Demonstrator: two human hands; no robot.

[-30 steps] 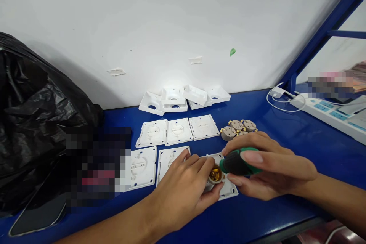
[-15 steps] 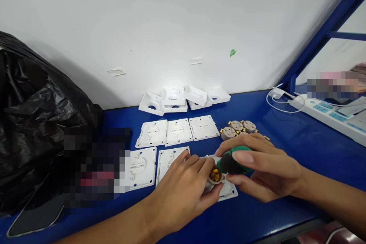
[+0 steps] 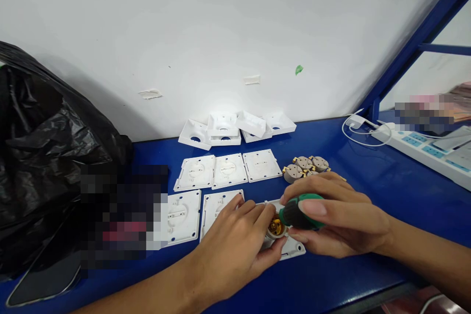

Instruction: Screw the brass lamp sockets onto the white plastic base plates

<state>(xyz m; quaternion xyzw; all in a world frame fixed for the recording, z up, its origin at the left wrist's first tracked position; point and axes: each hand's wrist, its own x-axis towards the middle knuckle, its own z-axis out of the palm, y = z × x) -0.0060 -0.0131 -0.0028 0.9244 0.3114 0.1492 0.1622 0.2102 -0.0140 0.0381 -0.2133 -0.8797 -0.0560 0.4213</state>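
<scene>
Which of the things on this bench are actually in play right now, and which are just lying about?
In play:
left hand steadying the lamp socket on its white plate
right hand gripping the green screwdriver

Lying about:
spare flat plates
white housings
brown inserts
power strip
black bag

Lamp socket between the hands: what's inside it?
Brass-coloured metal shows inside the lamp socket. The screwdriver in the right hand points into it; its tip is hidden.

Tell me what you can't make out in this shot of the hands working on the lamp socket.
Head view only:
- Screwdriver tip: hidden inside the lamp socket.
- Plate under the socket: mostly covered by the left hand and right hand.
- Item beside the black bag: pixelated.
- Power strip: cut off at the right edge.
</scene>
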